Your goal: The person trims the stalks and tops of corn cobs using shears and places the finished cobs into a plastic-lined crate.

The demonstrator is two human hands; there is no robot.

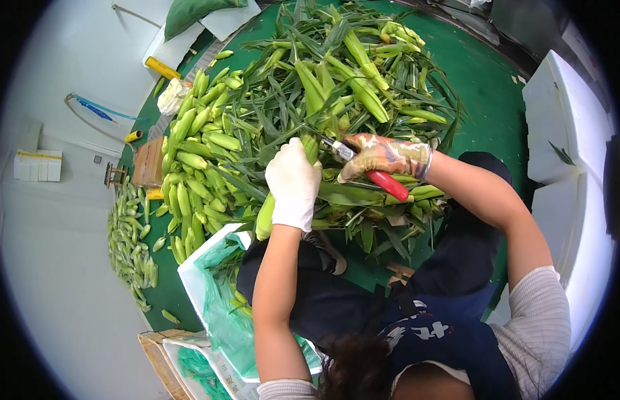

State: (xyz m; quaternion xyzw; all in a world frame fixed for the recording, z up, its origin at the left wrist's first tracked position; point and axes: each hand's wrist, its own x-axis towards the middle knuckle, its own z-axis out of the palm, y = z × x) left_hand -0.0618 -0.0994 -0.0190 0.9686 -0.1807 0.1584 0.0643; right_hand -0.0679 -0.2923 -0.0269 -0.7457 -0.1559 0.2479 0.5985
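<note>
In a white glove, my left hand (293, 185) is wrapped round a green ear of corn (265, 219) still in its husk. The ear slants, with one end showing below the hand and the other above it. My right hand (390, 159), in a patterned work glove, grips red-handled pruning shears (388, 185). Their metal blades point left and lie close to the upper end of the ear; leaves partly hide the tips. Beyond both hands rises a heap of corn ears (360, 87) with long leaves and stalks attached.
Trimmed ears (190, 160) are piled to the left, with small wrapped pieces (131, 247) further left on the green floor (483, 87). A white foam box (200, 267) lined with green plastic stands by my left arm. White foam boxes (557, 120) line the right side.
</note>
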